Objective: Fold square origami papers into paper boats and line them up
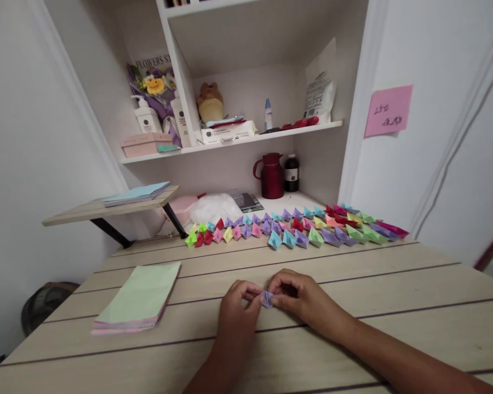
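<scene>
While left hand (236, 307) and right hand (301, 298) pinch purple folded paper (267, 299), fingers (251, 289) closed, shelf (312, 127) holding bottles (147, 117).

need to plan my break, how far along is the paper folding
Done: two rows of folded paper shapes line the back of the table. In hand: left hand and right hand pinch a small purple piece. Left: a stack of flat sheets lies nearby, so plenty likely remains.

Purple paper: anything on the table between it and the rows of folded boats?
Nothing visible. The left hand and right hand pinch the purple paper; only bare table separates it from the folded boats. The paper stack sits off left.
</scene>
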`<action>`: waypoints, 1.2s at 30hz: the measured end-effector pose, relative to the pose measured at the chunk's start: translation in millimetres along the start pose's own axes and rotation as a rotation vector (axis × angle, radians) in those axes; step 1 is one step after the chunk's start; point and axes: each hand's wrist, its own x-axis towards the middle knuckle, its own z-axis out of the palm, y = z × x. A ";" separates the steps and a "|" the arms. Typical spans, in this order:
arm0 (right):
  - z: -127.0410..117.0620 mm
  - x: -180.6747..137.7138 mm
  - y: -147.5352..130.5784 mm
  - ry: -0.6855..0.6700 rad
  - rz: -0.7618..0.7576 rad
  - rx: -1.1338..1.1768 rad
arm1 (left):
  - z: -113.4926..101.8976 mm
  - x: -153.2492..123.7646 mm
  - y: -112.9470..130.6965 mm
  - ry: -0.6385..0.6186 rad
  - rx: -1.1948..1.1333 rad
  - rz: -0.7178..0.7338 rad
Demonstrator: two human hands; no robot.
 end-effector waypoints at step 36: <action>-10.1 -11.4 -16.1 0.056 -0.241 -0.270 | -0.1 -8.0 3.2 -0.148 -0.299 -0.392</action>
